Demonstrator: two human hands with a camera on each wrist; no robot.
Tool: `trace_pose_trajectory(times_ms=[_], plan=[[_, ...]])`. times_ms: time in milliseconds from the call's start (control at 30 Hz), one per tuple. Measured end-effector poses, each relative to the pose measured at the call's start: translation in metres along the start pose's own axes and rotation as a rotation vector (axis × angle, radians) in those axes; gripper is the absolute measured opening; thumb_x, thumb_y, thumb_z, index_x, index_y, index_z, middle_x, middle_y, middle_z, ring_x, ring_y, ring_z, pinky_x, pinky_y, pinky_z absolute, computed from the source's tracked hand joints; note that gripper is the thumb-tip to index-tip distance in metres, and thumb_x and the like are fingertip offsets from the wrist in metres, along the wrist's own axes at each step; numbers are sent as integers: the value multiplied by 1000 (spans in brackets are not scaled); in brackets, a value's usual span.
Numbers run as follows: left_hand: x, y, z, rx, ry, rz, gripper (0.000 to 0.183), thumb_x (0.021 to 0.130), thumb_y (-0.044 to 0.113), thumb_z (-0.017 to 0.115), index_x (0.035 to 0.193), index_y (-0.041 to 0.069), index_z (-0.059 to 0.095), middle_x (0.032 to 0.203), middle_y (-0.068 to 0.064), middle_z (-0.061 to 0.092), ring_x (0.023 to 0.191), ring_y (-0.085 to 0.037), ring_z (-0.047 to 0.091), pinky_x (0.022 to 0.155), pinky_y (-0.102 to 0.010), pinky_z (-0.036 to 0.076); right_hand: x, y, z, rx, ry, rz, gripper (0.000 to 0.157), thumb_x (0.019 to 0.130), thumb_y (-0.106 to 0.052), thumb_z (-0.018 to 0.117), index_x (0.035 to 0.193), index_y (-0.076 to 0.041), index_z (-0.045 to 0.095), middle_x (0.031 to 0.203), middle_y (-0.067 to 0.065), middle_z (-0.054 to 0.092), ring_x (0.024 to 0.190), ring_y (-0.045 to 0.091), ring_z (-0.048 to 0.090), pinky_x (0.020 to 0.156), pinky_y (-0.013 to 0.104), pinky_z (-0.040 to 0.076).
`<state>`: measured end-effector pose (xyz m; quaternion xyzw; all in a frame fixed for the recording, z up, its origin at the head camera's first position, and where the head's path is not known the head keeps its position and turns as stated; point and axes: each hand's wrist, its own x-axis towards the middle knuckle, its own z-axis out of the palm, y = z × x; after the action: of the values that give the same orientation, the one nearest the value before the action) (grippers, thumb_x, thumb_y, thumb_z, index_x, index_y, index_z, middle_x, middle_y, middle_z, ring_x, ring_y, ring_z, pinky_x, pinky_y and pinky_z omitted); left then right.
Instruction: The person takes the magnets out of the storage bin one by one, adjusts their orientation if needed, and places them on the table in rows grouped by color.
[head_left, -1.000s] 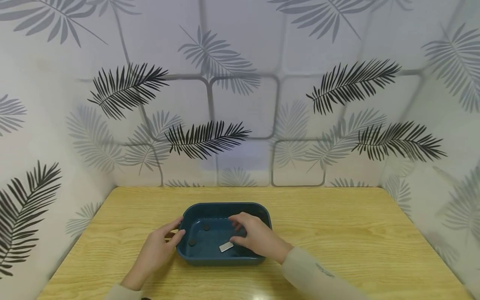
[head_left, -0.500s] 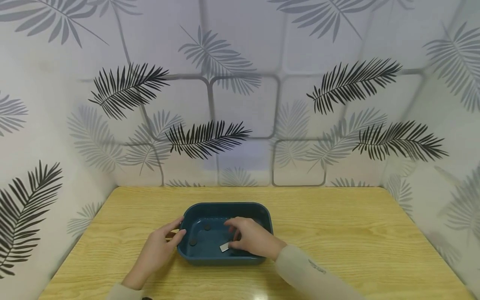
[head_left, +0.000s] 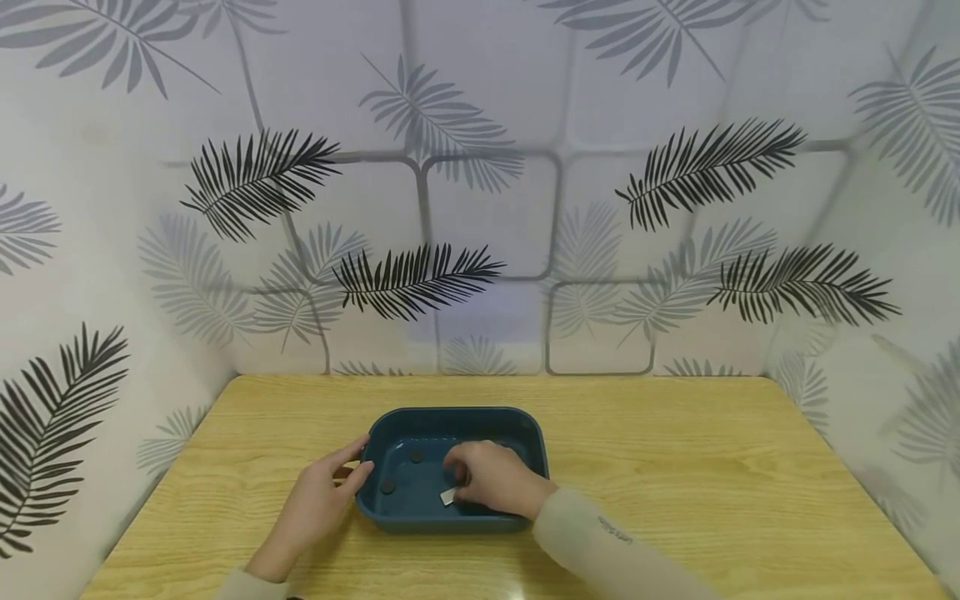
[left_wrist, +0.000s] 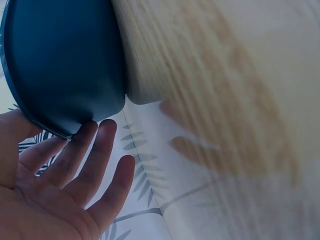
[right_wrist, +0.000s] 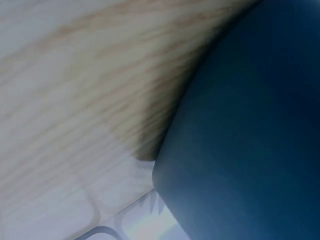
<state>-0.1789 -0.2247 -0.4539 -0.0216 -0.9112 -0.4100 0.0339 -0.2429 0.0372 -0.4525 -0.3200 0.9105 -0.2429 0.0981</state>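
A dark blue rectangular tub point(head_left: 420, 522) with rounded corners sits on the table. My left hand point(head_left: 315, 496) holds its left rim, the fingers against the outer wall, as the left wrist view shows of the left hand point(left_wrist: 65, 185) and the tub point(left_wrist: 65, 55). Inside the tub, my right hand point(head_left: 495, 477) has its fingers curled down at a small flat silver-white rectangular piece point(head_left: 447, 497). The thumb and fingers cover the piece's right end. Two dark round discs, an upper disc point(head_left: 416, 457) and a lower disc point(head_left: 387, 486), lie on the tub's floor at the left.
The wood-grain table point(head_left: 675, 467) extends on both sides of the tub. Behind it and at either side rise pale walls point(head_left: 487, 208) with a leaf pattern. The right wrist view shows only the tub's outer wall point(right_wrist: 240, 130) and tabletop, with the hand out of sight.
My right hand has shifted left and slightly down, its fingers curling in and covering more of the silver-white piece. The left hand has stayed on the rim.
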Motion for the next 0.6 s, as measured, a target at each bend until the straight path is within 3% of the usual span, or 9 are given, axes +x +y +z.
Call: trace_pose_trajectory(times_ms=[333,600], plan=[[0,0,1,-3,2,14,48,104,19,63,149,4,55,135,-22,68,108,-32,74,85,-34,65,8,0,6,-20,40,14,28,86,-13,84,112,-10,75,88,-4,70,79,6,63,70,23,54],[-1,0,0,5,3,8,48,104,18,63,149,4,54,135,-23,67,108,-33,74,84,-34,65,8,0,10,-56,35,-17,12,88,-16,83,98,-12,80,92,-4,66,77,3,58,68,18,51]])
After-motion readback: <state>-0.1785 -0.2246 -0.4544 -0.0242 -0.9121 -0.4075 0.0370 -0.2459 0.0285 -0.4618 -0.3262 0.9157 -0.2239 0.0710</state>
